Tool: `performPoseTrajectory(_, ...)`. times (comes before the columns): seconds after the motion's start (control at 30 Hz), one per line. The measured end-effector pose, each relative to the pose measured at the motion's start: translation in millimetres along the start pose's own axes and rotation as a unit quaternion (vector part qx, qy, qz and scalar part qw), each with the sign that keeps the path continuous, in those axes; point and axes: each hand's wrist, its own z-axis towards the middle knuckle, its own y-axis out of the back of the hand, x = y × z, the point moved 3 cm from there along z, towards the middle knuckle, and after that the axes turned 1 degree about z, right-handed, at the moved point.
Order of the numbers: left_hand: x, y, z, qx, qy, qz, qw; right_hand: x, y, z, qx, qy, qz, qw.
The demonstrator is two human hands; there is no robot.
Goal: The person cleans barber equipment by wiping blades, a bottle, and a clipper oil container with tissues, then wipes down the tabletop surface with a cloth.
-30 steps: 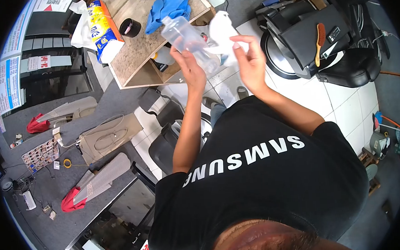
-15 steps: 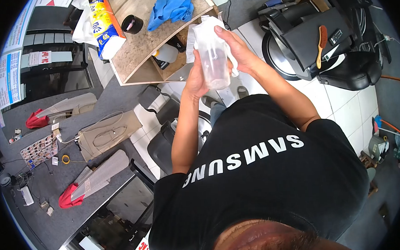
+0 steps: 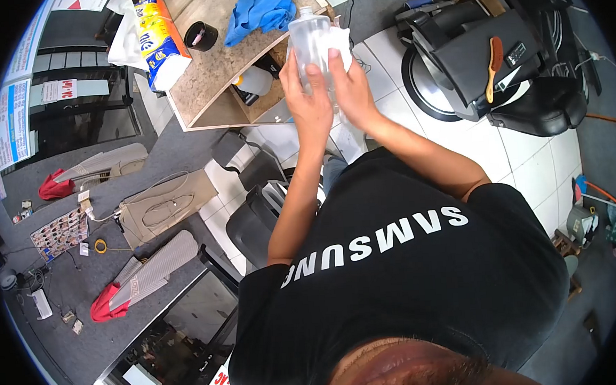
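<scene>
The left hand clasps the bottle, now uncovered on top; the right hand presses tissue against its right side.

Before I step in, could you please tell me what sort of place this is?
It looks like a barber shop or hair salon, judging by the padded black chair with its round metal base, the wooden-handled brush and the sheet of small pictures.
</scene>
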Motion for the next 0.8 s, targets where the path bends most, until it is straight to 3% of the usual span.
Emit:
performPoseTrajectory(0.03, 0.4, 0.7, 2.8, 0.014, 0.027, -0.067, 0.997, 5.8, -3.5, -6.2, -0.022, 0.061, -0.044, 0.997)
performPoseTrajectory(0.13, -0.9, 1.0, 6.8, 0.036, 0.116, -0.259, 0.958, 9.1, -5.9, -22.6, 0.043, 0.232, -0.139, 0.962)
performPoseTrajectory(0.2, -2.2, 0.9, 3.7, 0.029, 0.181, -0.375, 0.909, 15.8, 1.5, -29.8, 0.104, 0.286, -0.191, 0.933)
performPoseTrajectory(0.27, -5.1, 6.0, 3.9, 0.065, 0.209, -0.404, 0.888, 13.9, 12.0, -36.0, 0.171, 0.332, -0.199, 0.906)
performPoseTrajectory(0.33, -11.0, 11.0, 6.6, 0.100, 0.237, -0.453, 0.853, 13.8, 26.1, -44.1, 0.211, 0.328, -0.136, 0.911)
performPoseTrajectory(0.4, -3.4, 11.9, 7.4, 0.098, 0.247, -0.444, 0.856, 8.2, 41.9, -50.1, 0.250, 0.284, -0.030, 0.925)
performPoseTrajectory(0.5, -2.4, 14.6, 6.5, 0.100, 0.220, -0.402, 0.883, 3.9, 60.7, -37.7, 0.109, 0.105, 0.069, 0.986)
performPoseTrajectory(0.53, -3.2, 14.5, 4.8, 0.106, 0.225, -0.399, 0.883, 30.4, 53.4, -16.8, -0.001, 0.160, 0.046, 0.986)
performPoseTrajectory(0.6, -7.5, 15.7, 3.4, 0.118, 0.231, -0.390, 0.883, 58.4, 39.3, 23.1, -0.015, 0.122, 0.086, 0.989)
performPoseTrajectory(0.63, -10.3, 14.8, 2.3, 0.133, 0.244, -0.387, 0.879, 54.5, 30.1, 46.2, 0.017, 0.233, 0.029, 0.972)
performPoseTrajectory(0.67, -1.4, 11.3, 1.7, 0.096, 0.249, -0.375, 0.888, 58.8, 20.5, 56.0, 0.060, 0.259, -0.077, 0.961)
performPoseTrajectory(0.73, 14.7, 5.3, 0.5, 0.043, 0.263, -0.367, 0.891, 63.5, 0.9, 46.7, 0.136, 0.389, -0.240, 0.879)
performPoseTrajectory(0.8, 13.6, 6.5, 0.8, 0.012, 0.280, -0.375, 0.883, 50.2, -3.5, 24.5, 0.173, 0.410, -0.230, 0.866)
